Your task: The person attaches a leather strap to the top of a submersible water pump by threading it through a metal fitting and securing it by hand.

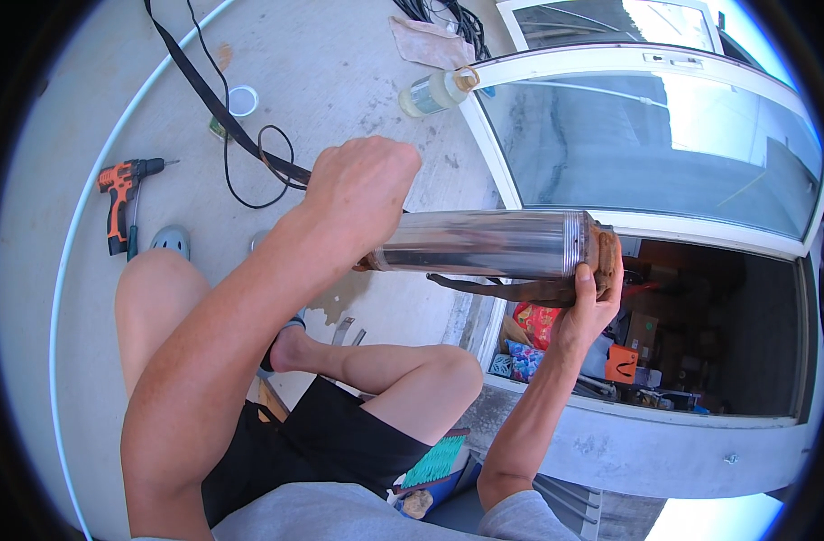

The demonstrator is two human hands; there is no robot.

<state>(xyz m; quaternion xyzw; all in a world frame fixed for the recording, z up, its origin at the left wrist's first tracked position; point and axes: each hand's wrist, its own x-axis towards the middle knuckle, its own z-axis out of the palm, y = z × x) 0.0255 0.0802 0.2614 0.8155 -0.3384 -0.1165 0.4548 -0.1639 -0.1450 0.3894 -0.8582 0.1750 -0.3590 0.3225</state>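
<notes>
A shiny metal cylinder [484,243] with threaded bands and rusty ends lies level in front of me, like a pump body. My right hand [597,293] grips its rusty right end, fingers wrapped around the edge. From that end hangs a dark flat strip [511,289], running left beneath the cylinder. My left hand [362,185] is closed in a fist just above the cylinder's left end, and my wrist partly covers that end. Into this fist runs a long black strap [200,86] from the upper left; the fingers' inner side is hidden.
An orange-and-black cordless drill [123,194] lies on the concrete floor at left, beside a pale hose [69,234]. Ahead are a plastic bottle [434,93] and a white cup [241,101]. An open white-framed window [646,153] stands at right, above a sill with cluttered goods inside.
</notes>
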